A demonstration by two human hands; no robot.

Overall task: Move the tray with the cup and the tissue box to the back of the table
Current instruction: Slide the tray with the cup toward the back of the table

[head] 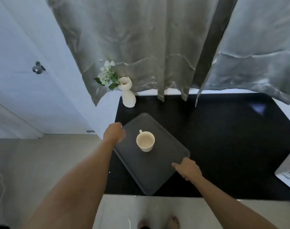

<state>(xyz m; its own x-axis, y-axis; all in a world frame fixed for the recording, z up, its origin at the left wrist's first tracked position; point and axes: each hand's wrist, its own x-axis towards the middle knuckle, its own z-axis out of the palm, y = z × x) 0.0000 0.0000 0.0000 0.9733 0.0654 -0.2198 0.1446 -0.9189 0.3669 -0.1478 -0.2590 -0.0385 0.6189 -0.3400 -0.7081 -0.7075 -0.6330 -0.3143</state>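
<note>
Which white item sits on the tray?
The cup: it stands upright on the grey tray. The vase stands on the table's back left corner; the box sits at its right edge.

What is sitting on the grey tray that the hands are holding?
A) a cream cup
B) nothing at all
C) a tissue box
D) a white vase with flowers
A: the cream cup stands alone on the grey tray, which the left hand and right hand grip at opposite edges; the vase stands on the black table behind it.
</note>
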